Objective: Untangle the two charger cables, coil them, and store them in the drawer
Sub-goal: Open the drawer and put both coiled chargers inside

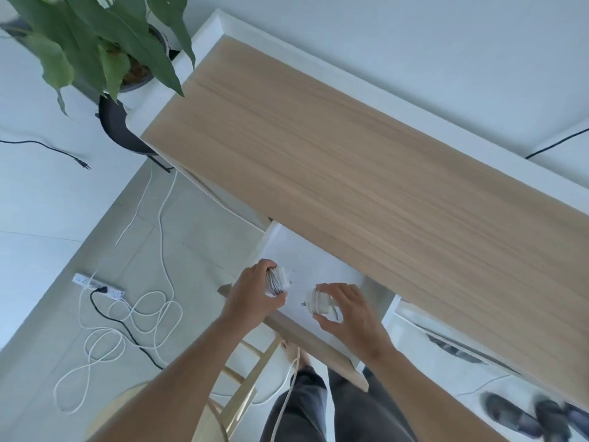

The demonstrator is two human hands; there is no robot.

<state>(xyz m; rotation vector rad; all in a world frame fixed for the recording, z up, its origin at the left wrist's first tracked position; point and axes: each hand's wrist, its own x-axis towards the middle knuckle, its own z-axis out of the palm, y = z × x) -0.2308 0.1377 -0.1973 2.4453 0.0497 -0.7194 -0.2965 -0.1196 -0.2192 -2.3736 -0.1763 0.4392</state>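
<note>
While over the open drawer [322,250], one coiled charger [278,281] in each hand's grip.

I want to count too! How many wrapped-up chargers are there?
2. One coiled charger is in the left hand, the other coiled charger under the right hand, both over the open drawer.

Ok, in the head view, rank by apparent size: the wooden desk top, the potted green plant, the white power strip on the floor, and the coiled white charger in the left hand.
1. Wooden desk top
2. Potted green plant
3. White power strip and coiled white charger: alike, unranked; the charger is nearer and partly covered by the left hand.
</note>
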